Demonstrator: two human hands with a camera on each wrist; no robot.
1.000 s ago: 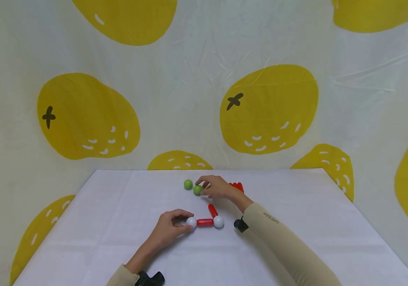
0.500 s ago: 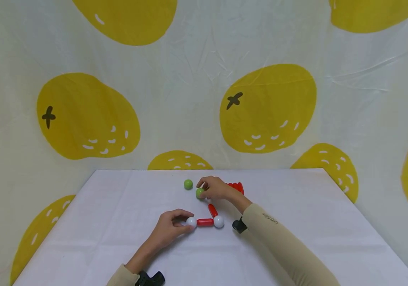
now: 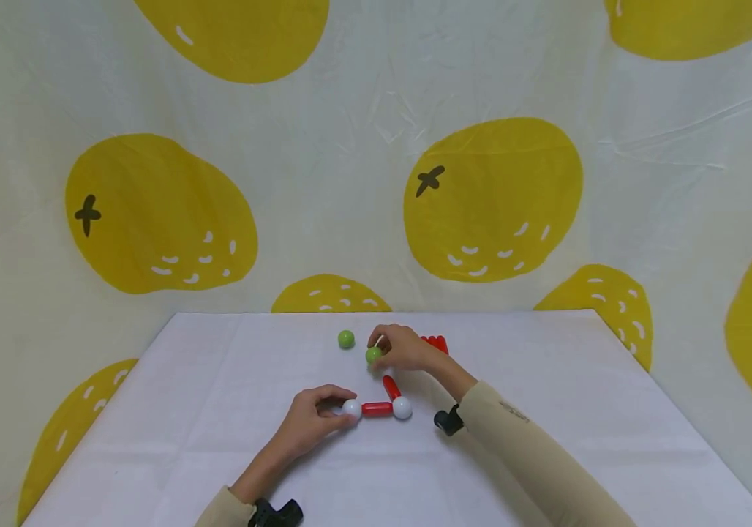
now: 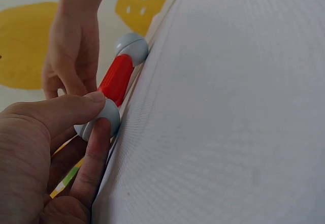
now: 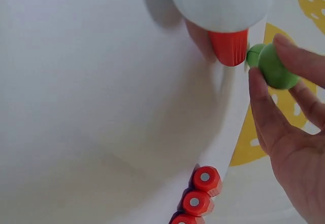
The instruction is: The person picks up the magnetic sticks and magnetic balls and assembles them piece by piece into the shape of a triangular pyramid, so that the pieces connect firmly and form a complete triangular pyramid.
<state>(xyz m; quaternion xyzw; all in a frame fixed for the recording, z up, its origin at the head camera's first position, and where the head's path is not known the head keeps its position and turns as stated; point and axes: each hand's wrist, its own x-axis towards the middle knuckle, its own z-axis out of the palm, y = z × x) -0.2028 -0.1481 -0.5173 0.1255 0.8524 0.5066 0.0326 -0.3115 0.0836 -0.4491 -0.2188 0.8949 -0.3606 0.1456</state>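
With thumb and fingers, my left hand pinches a white ball on the tabletop. A red rod joins that ball to a second white ball, from which another red rod points away toward the back. Beyond this rod, my right hand holds a green ball between thumb and fingers, as the right wrist view shows. A second green ball lies to the left of that hand. In the left wrist view, thumb and fingers partly cover the gripped white ball.
Several red rods lie side by side behind the right hand, partly hidden by it; their ends carry round metal discs in the right wrist view. A white cloth covers the table. A curtain with yellow fruit prints hangs behind.
My right hand has taken the nearer green ball and shifted it slightly right and toward me, away from the other green ball. The left hand has stayed on its white ball.
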